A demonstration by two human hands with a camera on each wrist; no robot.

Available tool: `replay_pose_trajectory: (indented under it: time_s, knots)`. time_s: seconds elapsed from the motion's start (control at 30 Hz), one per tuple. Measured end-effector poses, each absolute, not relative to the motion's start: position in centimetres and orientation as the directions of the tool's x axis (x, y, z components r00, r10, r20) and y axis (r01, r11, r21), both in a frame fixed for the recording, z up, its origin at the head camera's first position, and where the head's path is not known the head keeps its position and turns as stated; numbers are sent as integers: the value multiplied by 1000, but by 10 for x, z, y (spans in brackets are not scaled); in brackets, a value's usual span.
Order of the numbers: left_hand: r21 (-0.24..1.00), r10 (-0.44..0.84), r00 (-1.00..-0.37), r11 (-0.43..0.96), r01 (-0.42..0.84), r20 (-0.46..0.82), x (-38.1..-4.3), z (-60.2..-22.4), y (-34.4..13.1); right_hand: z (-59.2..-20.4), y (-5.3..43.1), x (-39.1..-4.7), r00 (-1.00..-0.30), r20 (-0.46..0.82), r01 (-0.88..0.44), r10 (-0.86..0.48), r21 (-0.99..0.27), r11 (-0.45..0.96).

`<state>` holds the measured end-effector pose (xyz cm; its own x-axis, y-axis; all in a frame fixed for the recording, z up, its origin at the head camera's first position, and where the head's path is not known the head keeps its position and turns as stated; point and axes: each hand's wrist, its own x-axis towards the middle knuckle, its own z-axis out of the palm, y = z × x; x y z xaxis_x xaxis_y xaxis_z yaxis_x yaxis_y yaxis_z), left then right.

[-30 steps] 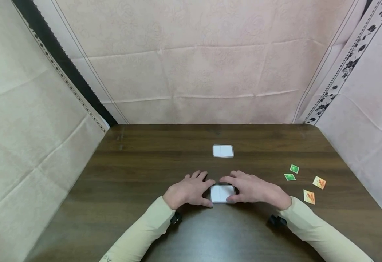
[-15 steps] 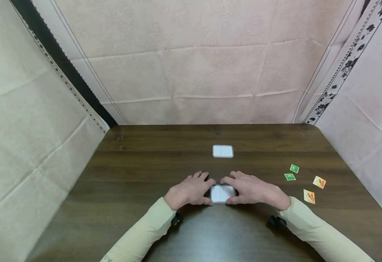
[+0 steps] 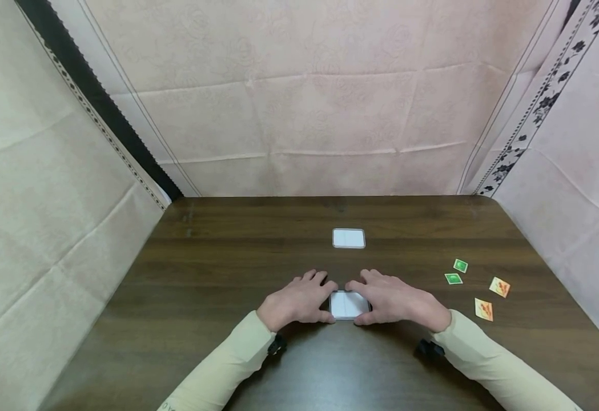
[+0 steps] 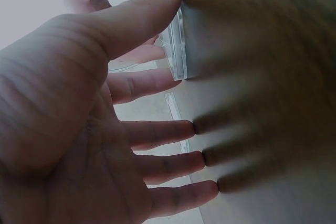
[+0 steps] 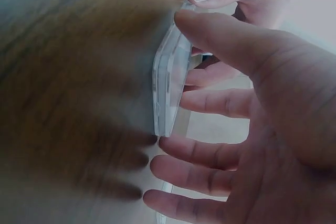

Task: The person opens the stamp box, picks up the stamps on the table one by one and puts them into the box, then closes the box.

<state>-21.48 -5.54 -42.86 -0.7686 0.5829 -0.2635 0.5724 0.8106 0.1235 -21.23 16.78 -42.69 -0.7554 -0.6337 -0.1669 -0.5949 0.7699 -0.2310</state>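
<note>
A flat, clear-edged plastic case [image 3: 348,305] with a white top and a faint middle line lies on the brown table [image 3: 217,348] between both hands. My left hand [image 3: 297,299] holds its left end, thumb at the near edge and index finger at the far edge. At the right end my right hand [image 3: 394,298] does the same, its thumb [image 5: 220,32] at the near corner. The other fingers [image 4: 163,135] stretch forward, fairly straight, with tips close to the tabletop. In the wrist views the case's clear side wall [image 5: 161,93] shows between thumb and fingers.
Farther back lies a second similar white-topped case [image 3: 348,238]. To the right are two small green picture squares [image 3: 453,278] and two orange-and-white ones [image 3: 483,309]. Pale cloth [image 3: 330,114] hangs behind the table and along both sides.
The right thumb has slid from over the case's top to its near edge. The left thumb has come slightly closer to the near left corner. The case stays in place.
</note>
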Motion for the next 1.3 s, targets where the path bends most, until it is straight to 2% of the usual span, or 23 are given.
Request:
replay_pose_trajectory:
  time_s: [0.47,0.77,1.1,1.3]
  knots:
    - [81,587,-769,805,588,-252,-211,-431,-54,-430,162,-208,-778,-175,-576,-603,-184,797]
    - [105,562,-780,824,557,-275,-206,-434,-53,-434,159,-206,-788,-178,-565,-589,-172,807]
    - [105,561,-786,826,555,-258,-208,-432,-54,-432,158,-212,-765,-143,-607,-628,-167,777]
    - [89,582,-781,811,579,-227,-210,-430,-53,-432,161,-215,-765,-148,-595,-627,-208,776]
